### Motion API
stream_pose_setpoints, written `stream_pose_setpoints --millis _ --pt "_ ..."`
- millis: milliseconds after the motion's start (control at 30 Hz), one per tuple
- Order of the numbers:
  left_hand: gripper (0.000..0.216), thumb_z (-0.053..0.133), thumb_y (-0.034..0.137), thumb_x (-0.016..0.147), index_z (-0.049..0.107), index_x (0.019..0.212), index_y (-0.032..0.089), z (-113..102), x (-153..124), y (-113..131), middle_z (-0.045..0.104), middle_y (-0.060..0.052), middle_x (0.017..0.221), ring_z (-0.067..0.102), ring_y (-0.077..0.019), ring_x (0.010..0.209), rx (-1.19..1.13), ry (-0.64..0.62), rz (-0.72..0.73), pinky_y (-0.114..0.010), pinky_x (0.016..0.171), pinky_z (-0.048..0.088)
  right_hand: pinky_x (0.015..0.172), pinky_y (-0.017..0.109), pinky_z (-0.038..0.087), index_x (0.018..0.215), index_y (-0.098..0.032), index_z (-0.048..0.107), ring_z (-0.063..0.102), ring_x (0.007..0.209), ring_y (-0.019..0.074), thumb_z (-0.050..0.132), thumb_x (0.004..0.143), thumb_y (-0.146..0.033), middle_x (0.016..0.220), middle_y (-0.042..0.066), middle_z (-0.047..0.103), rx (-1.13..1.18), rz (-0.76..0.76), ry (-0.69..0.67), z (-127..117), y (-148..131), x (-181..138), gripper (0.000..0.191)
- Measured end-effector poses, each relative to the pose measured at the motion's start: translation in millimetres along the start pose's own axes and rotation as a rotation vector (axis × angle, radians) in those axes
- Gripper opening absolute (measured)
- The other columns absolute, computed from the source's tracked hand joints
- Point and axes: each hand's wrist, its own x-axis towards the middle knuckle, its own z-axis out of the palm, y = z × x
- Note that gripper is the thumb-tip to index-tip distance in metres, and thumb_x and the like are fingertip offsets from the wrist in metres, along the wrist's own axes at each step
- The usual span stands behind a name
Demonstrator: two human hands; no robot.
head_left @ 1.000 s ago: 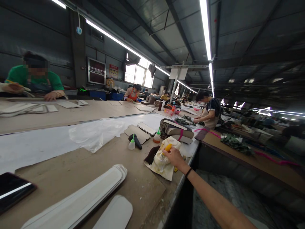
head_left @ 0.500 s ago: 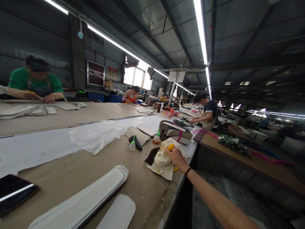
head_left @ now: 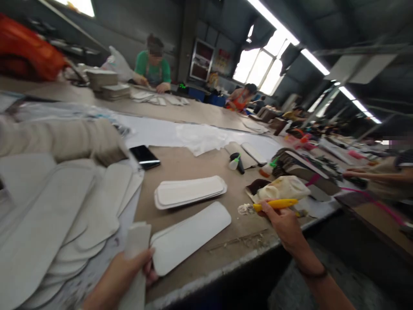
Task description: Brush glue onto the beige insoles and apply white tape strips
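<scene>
In my right hand (head_left: 285,226) is a yellow-handled brush (head_left: 277,204), its bristles clotted with whitish paste and pointing left over the table. Just behind it lies a crumpled, cream-coated wrapping (head_left: 284,187), where the paste tub sat. My left hand (head_left: 124,271) is closed round a narrow off-white strip (head_left: 138,239), thumb across it. Its fingertips are at the near end of a long round-ended white panel (head_left: 193,237); whether they grip that too I cannot tell. Beyond, a small stack of similar panels (head_left: 190,190) lies flat.
Many loose panels (head_left: 64,206) cover the table's left side. A phone (head_left: 144,156), two squeeze bottles, one clear (head_left: 234,163) and one amber (head_left: 266,170), and a strapped stack of dark pieces (head_left: 298,165) stand farther back. The table edge (head_left: 238,265) runs along the front. Co-workers sit across.
The view has swung left. My right hand has lifted the brush out of the paste and brought it left. My left hand has come into view holding the strip.
</scene>
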Motion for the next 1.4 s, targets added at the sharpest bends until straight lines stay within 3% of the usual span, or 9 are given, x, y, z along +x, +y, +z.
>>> stream_pose_setpoints --millis 67,133,267,367,567,767,1133,1233,1400 --pt "0.046 0.071 0.059 0.06 0.052 0.044 0.02 0 4 -6 0.064 -0.006 0.049 0.059 -0.0163 0.051 -0.089 0.018 -0.032 -0.028 0.056 0.046 0.064 0.037 0.061 0.085 -0.017 0.069 0.069 0.071 0.0232 0.076 0.07 -0.059 0.079 0.006 0.071 0.363 0.191 -0.036 32 -23 -23 0.045" --pt "0.042 0.072 0.054 0.056 0.054 0.042 0.019 -1 8 -6 0.065 -0.007 0.048 0.058 -0.0161 0.05 -0.118 0.028 -0.055 -0.027 0.055 0.046 0.061 0.032 0.061 0.081 -0.017 0.069 0.069 0.07 0.0208 0.083 0.062 -0.056 0.077 0.005 0.07 0.572 0.323 -0.139 64 -47 -48 0.046" --pt "0.037 0.071 0.05 0.054 0.056 0.041 0.018 0 8 1 0.066 -0.008 0.047 0.057 -0.015 0.046 -0.118 0.012 -0.077 -0.027 0.052 0.044 0.056 0.028 0.061 0.077 -0.016 0.068 0.067 0.068 0.0179 0.085 0.059 -0.056 0.075 0.002 0.067 0.707 0.419 -0.303 114 -79 -81 0.047" --pt "0.037 0.07 0.05 0.053 0.056 0.04 0.018 0 5 2 0.065 -0.008 0.047 0.058 -0.0149 0.047 -0.114 0.003 -0.074 -0.026 0.053 0.045 0.057 0.027 0.061 0.077 -0.015 0.068 0.066 0.067 0.0164 0.085 0.06 -0.056 0.074 0.002 0.066 0.68 0.399 -0.344 131 -80 -85 0.048" --pt "0.037 0.068 0.05 0.054 0.057 0.04 0.017 -2 7 -1 0.066 -0.009 0.047 0.057 -0.015 0.047 -0.106 0.001 -0.07 -0.026 0.054 0.045 0.058 0.026 0.06 0.077 -0.014 0.068 0.066 0.063 0.0153 0.082 0.063 -0.058 0.073 0.002 0.066 0.562 0.328 -0.314 127 -80 -81 0.048" --pt "0.037 0.069 0.052 0.052 0.057 0.04 0.019 -2 8 -2 0.066 -0.007 0.048 0.058 -0.0167 0.049 -0.087 -0.011 -0.081 -0.027 0.055 0.046 0.056 0.027 0.06 0.078 -0.015 0.067 0.066 0.062 0.0162 0.081 0.064 -0.059 0.072 0.002 0.066 0.563 0.329 -0.372 135 -91 -87 0.048" --pt "0.039 0.065 0.055 0.053 0.057 0.039 0.019 -2 6 2 0.067 -0.01 0.05 0.058 -0.0186 0.05 -0.05 -0.001 -0.081 -0.029 0.056 0.045 0.056 0.026 0.059 0.077 -0.015 0.067 0.066 0.06 0.0156 0.08 0.064 -0.059 0.071 0.002 0.066 0.535 0.341 -0.352 134 -93 -84 0.048" --pt "0.041 0.064 0.056 0.052 0.058 0.038 0.019 -1 5 4 0.068 -0.011 0.051 0.057 -0.0185 0.05 -0.021 0.006 -0.087 -0.03 0.057 0.045 0.057 0.027 0.059 0.078 -0.015 0.066 0.065 0.059 0.0156 0.079 0.065 -0.06 0.069 0.001 0.065 0.519 0.317 -0.345 136 -87 -83 0.048" --pt "0.041 0.062 0.057 0.053 0.059 0.037 0.019 -1 5 2 0.071 -0.013 0.056 0.058 -0.0193 0.053 0.035 0.032 -0.097 -0.03 0.059 0.044 0.06 0.028 0.057 0.076 -0.017 0.066 0.066 0.061 0.0173 0.071 0.074 -0.06 0.072 0.003 0.064 0.312 0.125 -0.219 120 -59 -65 0.043"
